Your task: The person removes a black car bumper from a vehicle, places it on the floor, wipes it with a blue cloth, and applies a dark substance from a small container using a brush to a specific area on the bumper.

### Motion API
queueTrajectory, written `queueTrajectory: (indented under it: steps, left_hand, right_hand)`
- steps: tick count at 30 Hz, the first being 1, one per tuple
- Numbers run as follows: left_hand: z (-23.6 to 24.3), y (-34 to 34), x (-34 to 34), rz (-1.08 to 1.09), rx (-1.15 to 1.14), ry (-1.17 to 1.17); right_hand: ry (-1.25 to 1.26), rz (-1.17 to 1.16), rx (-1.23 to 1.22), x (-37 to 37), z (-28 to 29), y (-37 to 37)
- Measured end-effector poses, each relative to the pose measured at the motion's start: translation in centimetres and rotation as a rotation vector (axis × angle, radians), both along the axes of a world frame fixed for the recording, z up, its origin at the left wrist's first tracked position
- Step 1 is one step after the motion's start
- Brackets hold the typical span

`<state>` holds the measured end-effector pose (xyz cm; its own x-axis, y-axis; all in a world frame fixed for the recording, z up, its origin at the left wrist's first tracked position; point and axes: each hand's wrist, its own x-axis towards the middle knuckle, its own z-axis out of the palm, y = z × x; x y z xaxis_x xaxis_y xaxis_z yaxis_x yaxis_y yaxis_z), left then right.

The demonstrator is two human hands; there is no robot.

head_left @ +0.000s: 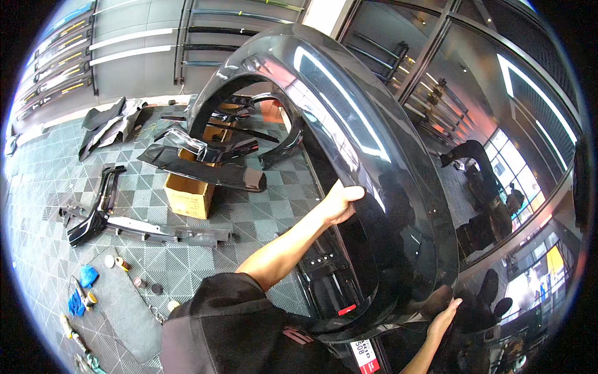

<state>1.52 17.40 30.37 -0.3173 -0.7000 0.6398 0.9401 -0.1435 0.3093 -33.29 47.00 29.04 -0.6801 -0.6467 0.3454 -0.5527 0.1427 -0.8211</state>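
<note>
A large glossy black car fender [349,112], curved round an arched opening, stretches from the upper middle down to the lower right in front of me. My left hand [341,202] is closed on its inner edge, with the thumb over the shiny face and the fingers mostly hidden behind. Lower down on the right, my right hand [443,316] grips the fender's lower end, thumb sticking out and the other fingers partly hidden. Beneath the fender lies a black part with a red and white label [364,356].
A dark glossy car body or glass surface [517,187] full of reflections rises on the right. Black trim parts [199,165] rest on a cardboard box [188,194]. Loose strips [156,230], a grey mat [128,308] and blue cloths [84,287] lie on the tiled floor. Film rolls [134,37] line the wall.
</note>
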Motion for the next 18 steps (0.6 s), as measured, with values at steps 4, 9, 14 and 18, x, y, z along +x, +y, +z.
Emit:
queueTrajectory:
  steps: [4,9,14,18]
  left_hand:
    - [-1.0,1.1,1.5,0.059,-0.018,-0.032]
    - [-0.3,1.6,3.3,0.128,-0.027,-0.110]
    - [-0.2,1.7,5.0,0.233,-0.014,-0.055]
    - [0.0,0.5,7.4,0.257,0.001,-0.065]
  right_hand:
    - [-0.070,0.019,-0.036,-0.9,-2.6,-1.0]
    - [-0.085,-0.087,-0.084,-1.7,-5.3,-4.5]
    - [-0.392,0.009,-0.132,-2.1,-4.7,-6.1]
    - [-0.383,0.145,-0.066,1.7,-2.1,-6.9]
